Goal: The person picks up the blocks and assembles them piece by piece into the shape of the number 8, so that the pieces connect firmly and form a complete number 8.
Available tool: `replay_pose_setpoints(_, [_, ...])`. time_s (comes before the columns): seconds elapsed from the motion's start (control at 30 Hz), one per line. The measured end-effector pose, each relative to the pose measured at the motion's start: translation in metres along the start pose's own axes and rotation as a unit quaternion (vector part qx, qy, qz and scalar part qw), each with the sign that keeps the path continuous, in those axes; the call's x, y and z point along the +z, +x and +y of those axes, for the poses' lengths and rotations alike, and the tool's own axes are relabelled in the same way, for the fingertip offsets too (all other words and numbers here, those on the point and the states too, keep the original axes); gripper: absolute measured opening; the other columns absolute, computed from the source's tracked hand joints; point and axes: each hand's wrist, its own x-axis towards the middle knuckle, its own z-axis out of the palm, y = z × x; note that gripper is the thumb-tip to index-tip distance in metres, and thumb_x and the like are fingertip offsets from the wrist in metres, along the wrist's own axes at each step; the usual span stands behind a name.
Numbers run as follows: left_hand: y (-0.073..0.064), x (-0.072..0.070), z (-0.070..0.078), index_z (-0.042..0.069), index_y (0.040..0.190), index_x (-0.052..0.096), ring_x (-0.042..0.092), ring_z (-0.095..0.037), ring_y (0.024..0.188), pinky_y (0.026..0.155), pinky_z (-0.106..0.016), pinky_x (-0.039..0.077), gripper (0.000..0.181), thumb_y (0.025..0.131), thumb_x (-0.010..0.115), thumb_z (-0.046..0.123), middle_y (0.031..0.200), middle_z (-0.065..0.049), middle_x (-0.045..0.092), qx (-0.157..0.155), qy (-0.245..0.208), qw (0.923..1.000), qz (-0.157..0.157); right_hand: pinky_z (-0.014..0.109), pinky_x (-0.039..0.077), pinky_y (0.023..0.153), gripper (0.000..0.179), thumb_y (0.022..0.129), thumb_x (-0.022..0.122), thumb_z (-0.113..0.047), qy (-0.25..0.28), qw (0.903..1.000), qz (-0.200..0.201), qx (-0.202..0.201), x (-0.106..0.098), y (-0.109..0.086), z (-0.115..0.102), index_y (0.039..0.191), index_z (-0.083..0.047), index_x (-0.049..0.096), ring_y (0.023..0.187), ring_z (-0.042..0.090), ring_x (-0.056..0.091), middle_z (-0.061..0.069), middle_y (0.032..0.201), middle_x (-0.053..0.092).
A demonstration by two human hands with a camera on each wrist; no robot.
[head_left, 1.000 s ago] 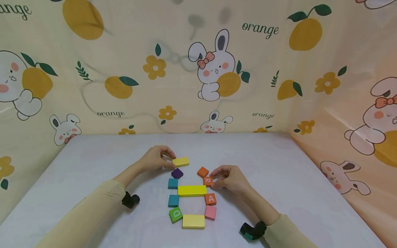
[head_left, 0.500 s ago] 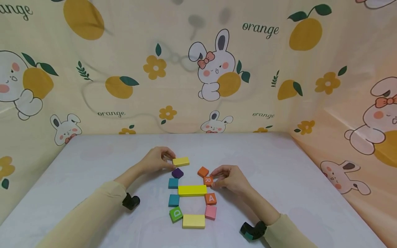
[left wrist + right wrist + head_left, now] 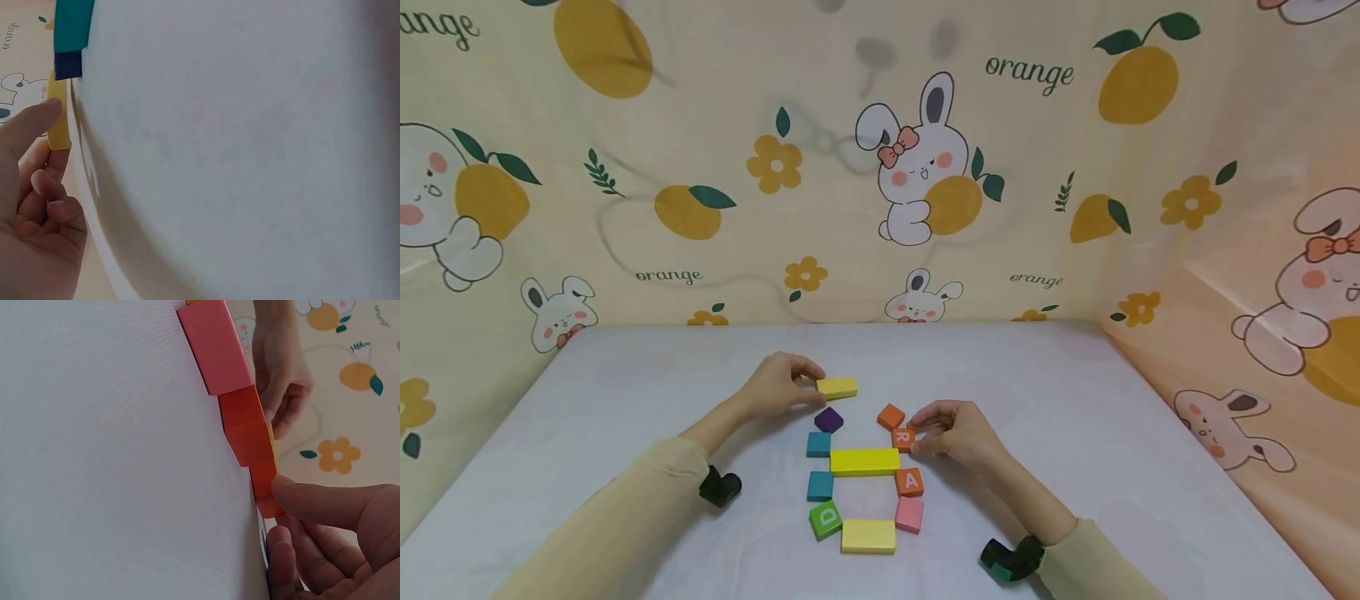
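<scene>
My left hand pinches a pale yellow rectangular block at its left end, just beyond a purple block. In the left wrist view the thumb presses one face of that yellow block, with fingers behind it. At the right column, my right hand has its thumb and a finger on an orange block lettered R. The right wrist view shows the thumb on this orange block. Beyond it lies a plain orange block, turned at an angle.
A bright yellow bar bridges the two columns. Two teal blocks and a green D block stand left; an orange A block and a pink block stand right. Another pale yellow block lies nearest on the white tabletop.
My left hand and the pale yellow block have shifted very slightly away from me, widening the gap to the purple block. The right hand and the other blocks have stayed in place.
</scene>
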Motion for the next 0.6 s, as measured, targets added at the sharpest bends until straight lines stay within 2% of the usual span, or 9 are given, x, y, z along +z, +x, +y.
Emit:
replay_pose_setpoints(0.13, [0.0,-0.003,0.004,0.011,0.107,0.075,0.051,-0.023,0.087,0.073,-0.031,0.044,0.034,0.078,0.086,0.025,0.099,0.001,0.069,-0.006,-0.026,0.9996,0.007,0.027,0.047,0.063,0.027,0.074,0.084,0.001,0.001,1.0,0.0,-0.001,0.0,0.0,0.0,0.098,-0.006,0.073,0.078,0.024,0.057,0.004,0.094,0.07])
replay_pose_setpoints(0.27, [-0.002,-0.007,0.013,0.013,0.106,0.076,0.052,-0.023,0.085,0.07,-0.031,0.043,0.035,0.077,0.086,0.029,0.097,0.002,0.07,0.006,-0.047,0.9989,0.001,0.027,0.047,0.063,0.027,0.074,0.084,0.002,0.003,1.0,0.0,0.0,0.0,0.001,0.001,0.098,-0.006,0.073,0.078,0.024,0.057,0.004,0.094,0.07])
replay_pose_setpoints(0.43, [-0.004,-0.004,0.024,0.016,0.104,0.076,0.053,-0.022,0.078,0.067,-0.032,0.042,0.033,0.075,0.087,0.029,0.093,0.005,0.07,0.023,-0.044,0.9986,-0.02,0.027,0.047,0.063,0.027,0.073,0.084,0.001,0.005,1.0,0.002,0.004,0.001,0.001,0.001,0.097,-0.007,0.073,0.078,0.024,0.057,0.004,0.093,0.07])
replay_pose_setpoints(0.6, [-0.004,0.005,0.031,0.016,0.102,0.076,0.054,-0.022,0.079,0.068,-0.03,0.045,0.03,0.076,0.086,0.027,0.093,0.006,0.07,0.016,-0.031,0.9982,-0.049,0.027,0.047,0.063,0.027,0.074,0.084,0.002,0.004,1.0,0.003,0.005,0.001,0.001,0.0,0.097,-0.007,0.073,0.078,0.024,0.058,0.004,0.093,0.07])
